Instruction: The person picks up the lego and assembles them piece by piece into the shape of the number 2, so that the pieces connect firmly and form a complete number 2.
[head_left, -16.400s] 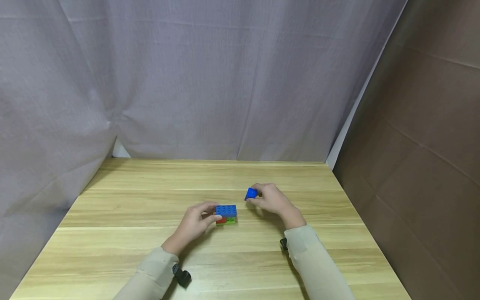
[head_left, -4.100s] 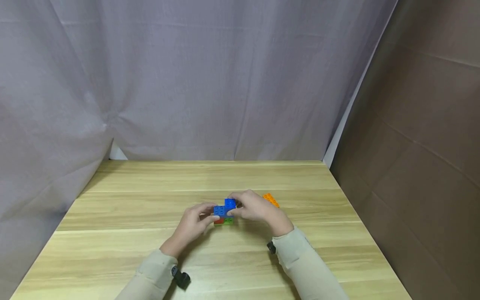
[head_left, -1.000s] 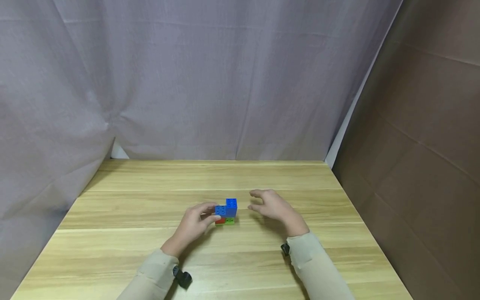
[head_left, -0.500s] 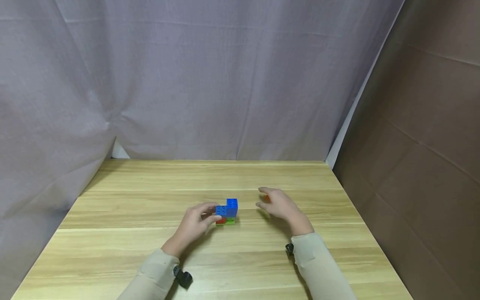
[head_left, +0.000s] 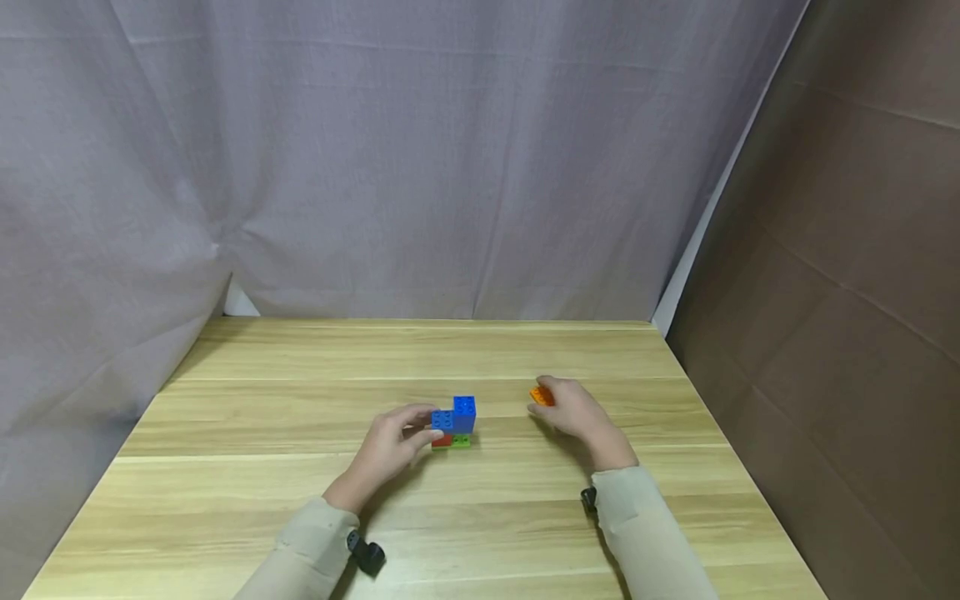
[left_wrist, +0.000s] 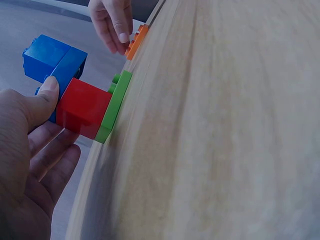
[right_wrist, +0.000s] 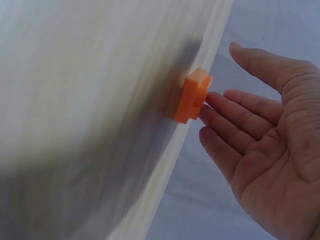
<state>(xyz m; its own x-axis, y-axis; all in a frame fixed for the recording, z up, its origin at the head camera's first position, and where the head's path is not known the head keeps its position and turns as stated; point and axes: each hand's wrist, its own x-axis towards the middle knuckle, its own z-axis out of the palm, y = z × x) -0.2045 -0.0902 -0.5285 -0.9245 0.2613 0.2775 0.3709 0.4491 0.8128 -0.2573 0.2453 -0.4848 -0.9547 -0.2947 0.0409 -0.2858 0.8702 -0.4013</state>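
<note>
My left hand [head_left: 390, 450] holds a stack of toy building bricks between thumb and fingers. At its base is a thin green plate [left_wrist: 115, 107], with a red brick [left_wrist: 85, 107] on one half and bare studs on the other. Across the red brick lies a longer blue brick [head_left: 442, 421], and a square blue brick [head_left: 464, 415] stands on its right end. My right hand [head_left: 573, 408] reaches over an orange studded plate [right_wrist: 191, 97] on the table. In the right wrist view its thumb stands well apart from the orange plate, while the fingertips are close beside it.
The wooden table [head_left: 480, 533] extends to a back edge, where a grey curtain [head_left: 360, 167] hangs. A brown covering [head_left: 840, 275] runs along the right side. Small black cameras are strapped to both wrists.
The square blue brick went from my right hand onto the stack. My right hand then drew back rightward, empty, to the orange plate. My left hand has stayed on the stack.
</note>
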